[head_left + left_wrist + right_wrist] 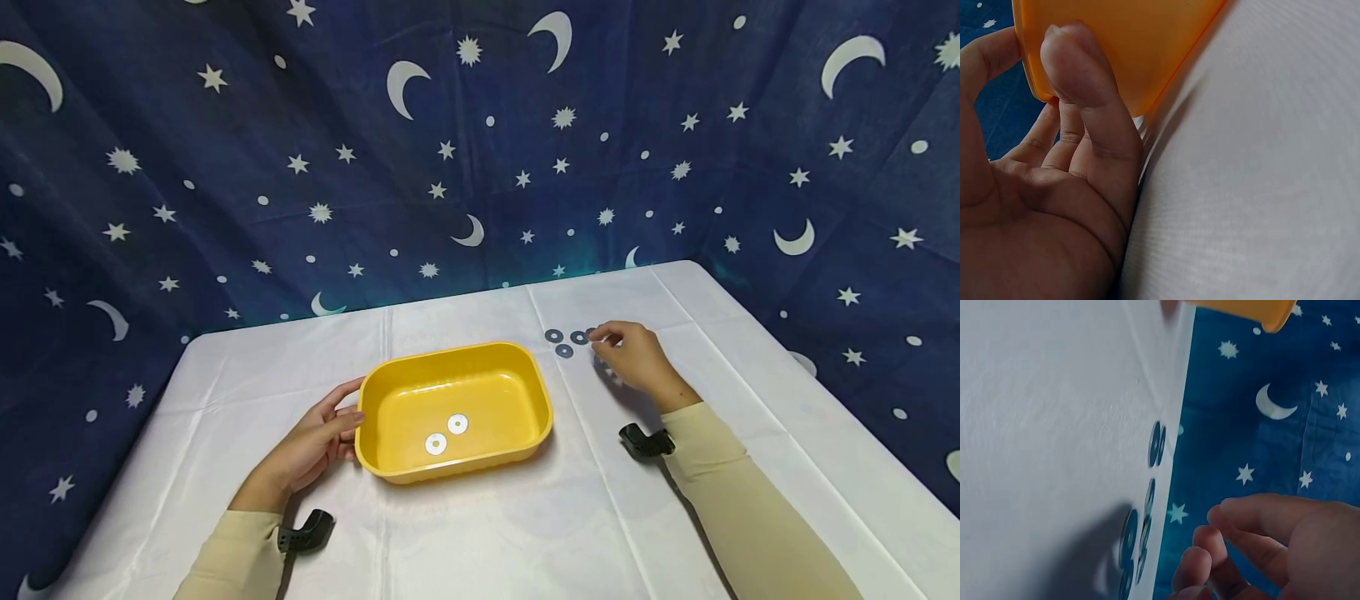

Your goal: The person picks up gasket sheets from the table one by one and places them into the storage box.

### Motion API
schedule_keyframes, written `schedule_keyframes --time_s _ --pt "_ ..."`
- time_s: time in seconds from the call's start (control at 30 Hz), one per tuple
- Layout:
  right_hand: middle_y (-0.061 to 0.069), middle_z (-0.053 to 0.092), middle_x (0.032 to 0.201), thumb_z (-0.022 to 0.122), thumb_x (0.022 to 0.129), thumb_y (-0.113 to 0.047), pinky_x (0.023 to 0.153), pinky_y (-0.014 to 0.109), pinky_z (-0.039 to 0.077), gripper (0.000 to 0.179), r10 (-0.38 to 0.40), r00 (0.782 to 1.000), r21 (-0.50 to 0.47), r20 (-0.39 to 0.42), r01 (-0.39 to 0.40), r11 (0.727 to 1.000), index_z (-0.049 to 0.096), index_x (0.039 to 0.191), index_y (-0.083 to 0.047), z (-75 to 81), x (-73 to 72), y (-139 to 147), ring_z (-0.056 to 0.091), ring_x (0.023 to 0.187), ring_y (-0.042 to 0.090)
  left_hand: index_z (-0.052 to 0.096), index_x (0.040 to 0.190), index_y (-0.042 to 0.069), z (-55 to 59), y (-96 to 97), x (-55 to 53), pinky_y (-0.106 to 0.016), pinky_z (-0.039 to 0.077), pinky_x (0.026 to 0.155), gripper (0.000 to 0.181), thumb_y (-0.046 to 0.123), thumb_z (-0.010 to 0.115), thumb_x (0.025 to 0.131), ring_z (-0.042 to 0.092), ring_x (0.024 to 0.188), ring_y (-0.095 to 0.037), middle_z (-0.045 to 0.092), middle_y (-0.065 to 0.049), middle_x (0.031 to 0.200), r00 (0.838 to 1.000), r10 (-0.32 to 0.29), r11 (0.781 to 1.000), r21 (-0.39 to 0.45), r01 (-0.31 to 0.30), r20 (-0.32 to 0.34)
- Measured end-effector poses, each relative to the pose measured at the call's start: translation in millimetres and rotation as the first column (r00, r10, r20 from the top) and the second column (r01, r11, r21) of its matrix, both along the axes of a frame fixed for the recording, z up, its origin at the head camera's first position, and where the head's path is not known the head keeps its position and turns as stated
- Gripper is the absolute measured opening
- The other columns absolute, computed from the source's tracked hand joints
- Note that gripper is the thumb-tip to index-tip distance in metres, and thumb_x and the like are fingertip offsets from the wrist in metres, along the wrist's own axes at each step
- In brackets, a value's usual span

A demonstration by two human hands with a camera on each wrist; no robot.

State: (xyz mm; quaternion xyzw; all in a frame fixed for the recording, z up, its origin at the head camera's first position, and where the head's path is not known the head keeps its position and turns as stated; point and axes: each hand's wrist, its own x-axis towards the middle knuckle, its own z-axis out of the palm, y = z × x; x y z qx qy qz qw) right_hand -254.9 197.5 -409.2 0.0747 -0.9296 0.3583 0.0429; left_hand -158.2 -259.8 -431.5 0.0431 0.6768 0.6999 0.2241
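Tan sleeves (757, 508) lead our head view, reaching in from the near side with black bands (307, 533) at the wrists. On the left, the person's left hand (311, 442) holds the end of a yellow tray (495, 400), thumb at the rim and fingers about the end wall, a grip we judge meant to steady it on the white tablecloth (517, 533). Two pale washers (430, 444) lie flat, just beside each other, on the tray's floor toward its near side. Off the tray's far right corner, dark washers (550, 337) sit in a loose group, spread so that, we judge, single pieces can be picked out. Above its right side hovers the right hand (630, 354), fingertips drawn close together. Blue star-and-moon cloth (487, 167) hangs beyond the far edge, apparently as a backdrop.

From the left wrist, we see the thumb in front of the tray's end wall, the index finger meeting the rim and other fingers reaching behind the corner.

From the right wrist, we find the dark washers low on the tablecloth, some overlapping from this angle. The bent fingers are raised apart from them, the gap narrow, with no washer visible between the tips.
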Motion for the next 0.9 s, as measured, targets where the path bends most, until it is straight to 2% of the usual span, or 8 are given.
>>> schedule_keyframes --time_s 0.17,0.47,0.57,0.73,0.9 --pt "0.015 0.057 0.085 0.057 0.089 -0.015 0.048 0.028 0.047 0.022 -0.015 0.998 -0.016 0.062 0.016 1.0 0.064 0.107 -0.005 -3.5 -2.2 8.2 0.058 0.054 0.021 0.018 0.144 0.024 0.7 -0.5 0.5 -0.021 0.051 0.059 0.055 0.017 0.045 0.097 0.058 0.066 -0.012 0.056 -0.014 0.113 1.0 -0.002 1.0 0.006 0.002 -0.004" --pt "0.014 0.058 0.084 0.056 0.089 -0.018 0.054 0.026 0.044 0.024 -0.054 0.993 0.062 0.104 0.047 0.997 0.064 0.109 -0.007 -8.8 -8.4 22.0 0.054 0.064 0.018 0.018 0.145 0.023 -0.4 -0.1 0.5 -0.021 0.051 0.06 0.055 0.016 0.045 0.097 0.055 0.064 -0.012 0.055 -0.009 0.102 1.0 -0.009 1.0 0.021 0.009 -0.003" --pt "0.013 0.056 0.085 0.056 0.088 -0.017 0.056 0.026 0.043 0.025 -0.058 0.99 0.07 0.131 0.049 0.996 0.064 0.11 -0.008 -10.3 -9.9 25.9 0.053 0.066 0.019 0.018 0.145 0.023 -0.3 -0.1 0.5 -0.021 0.051 0.06 0.055 0.016 0.045 0.097 0.055 0.065 -0.012 0.055 -0.01 0.103 1.0 -0.012 1.0 0.026 0.012 -0.004" --pt "0.011 0.055 0.077 0.055 0.088 -0.014 0.053 0.027 0.045 0.027 -0.042 0.984 0.052 0.176 0.034 0.998 0.061 0.113 -0.005 -11.3 -10.3 30.9 0.054 0.059 0.016 0.017 0.145 0.023 0.0 -1.2 0.8 -0.021 0.051 0.059 0.055 0.016 0.044 0.097 0.059 0.068 -0.013 0.056 -0.015 0.117 1.0 -0.017 1.0 0.024 0.017 -0.011" --pt "0.009 0.052 0.073 0.053 0.089 -0.014 0.05 0.028 0.045 0.032 -0.019 0.973 0.052 0.23 0.007 0.999 0.056 0.119 -0.004 -10.7 -9.3 32.7 0.053 0.054 0.016 0.016 0.145 0.022 0.3 -2.1 1.2 -0.021 0.051 0.06 0.056 0.016 0.044 0.097 0.059 0.068 -0.013 0.056 -0.015 0.117 1.0 -0.022 0.999 0.028 0.023 -0.013"
